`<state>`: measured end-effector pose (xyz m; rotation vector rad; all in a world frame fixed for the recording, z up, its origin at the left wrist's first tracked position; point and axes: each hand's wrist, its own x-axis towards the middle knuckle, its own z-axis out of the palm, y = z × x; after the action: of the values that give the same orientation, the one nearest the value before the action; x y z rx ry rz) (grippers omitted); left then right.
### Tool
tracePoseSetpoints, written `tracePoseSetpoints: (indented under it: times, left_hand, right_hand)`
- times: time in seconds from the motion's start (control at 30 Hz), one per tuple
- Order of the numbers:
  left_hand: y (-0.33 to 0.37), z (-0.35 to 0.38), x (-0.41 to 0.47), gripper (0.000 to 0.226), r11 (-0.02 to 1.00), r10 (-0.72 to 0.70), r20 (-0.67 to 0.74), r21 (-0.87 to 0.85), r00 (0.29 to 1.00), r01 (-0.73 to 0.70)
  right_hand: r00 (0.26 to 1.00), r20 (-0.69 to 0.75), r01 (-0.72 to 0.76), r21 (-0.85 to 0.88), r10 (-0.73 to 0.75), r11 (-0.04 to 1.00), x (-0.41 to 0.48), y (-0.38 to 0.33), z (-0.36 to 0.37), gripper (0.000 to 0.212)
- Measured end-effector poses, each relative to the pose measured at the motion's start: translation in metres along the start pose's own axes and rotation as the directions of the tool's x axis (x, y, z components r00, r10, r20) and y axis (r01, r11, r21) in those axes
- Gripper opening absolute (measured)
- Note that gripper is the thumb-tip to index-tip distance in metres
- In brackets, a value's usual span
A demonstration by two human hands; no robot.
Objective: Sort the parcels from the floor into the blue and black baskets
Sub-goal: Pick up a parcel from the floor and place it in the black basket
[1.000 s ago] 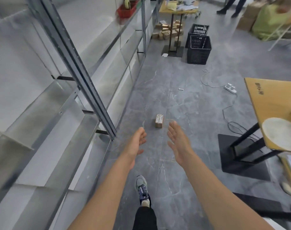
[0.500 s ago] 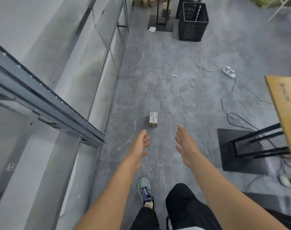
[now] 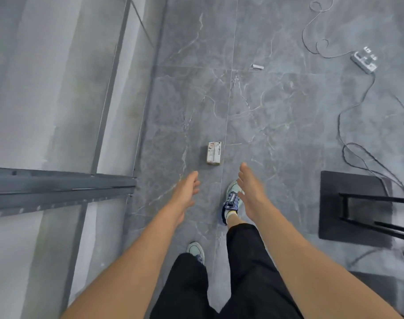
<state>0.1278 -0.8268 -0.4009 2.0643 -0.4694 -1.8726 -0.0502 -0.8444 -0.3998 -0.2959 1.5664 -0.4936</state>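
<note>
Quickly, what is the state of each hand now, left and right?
Left hand: open, holding nothing, short of the small brown cardboard parcel on the grey floor.
Right hand: open, fingers straight, holding nothing.

No word or number is coming through clearly. The parcel point(image 3: 214, 153) lying on the floor point(image 3: 277, 125) is carrying a white label point(image 3: 216, 150) over its top face. The label is showing rows of dark print and a small reddish mark toward its far end, but all of it is blurring into smudges, too small to read as any text, brand or code.
</note>
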Motion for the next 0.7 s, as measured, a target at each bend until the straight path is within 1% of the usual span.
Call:
tracePoseSetpoints:
  times: [0.13,0.3,0.47,0.57,0.7]
  left_hand:
    - [0.012,0.008,0.075,0.059,0.997,-0.068,-0.009,0.032,0.998,0.068]
    - [0.029,0.016,0.173,0.059,0.99,-0.133,0.005,0.047,0.991,0.133]
    - [0.025,0.018,0.284,0.057,0.983,-0.15,0.004,0.105,0.989,0.149]
    - [0.017,0.022,0.35,0.049,0.975,-0.173,0.01,0.145,0.985,0.17]
    - [0.003,0.027,0.427,0.06,0.968,-0.213,0.057,0.146,0.975,0.203]
  right_hand:
    - [0.999,-0.007,-0.051,-0.061,0.051,0.997,0.084,-0.011,-0.004,0.063]
    - [0.988,-0.04,-0.154,-0.061,0.152,0.986,0.181,-0.009,-0.002,0.068]
    - [0.978,-0.059,-0.202,-0.046,0.199,0.978,0.282,0.017,0.019,0.069]
    - [0.97,-0.095,-0.229,-0.037,0.225,0.973,0.344,0.035,0.032,0.067]
    - [0.964,-0.088,-0.256,-0.042,0.252,0.966,0.417,0.062,0.049,0.068]
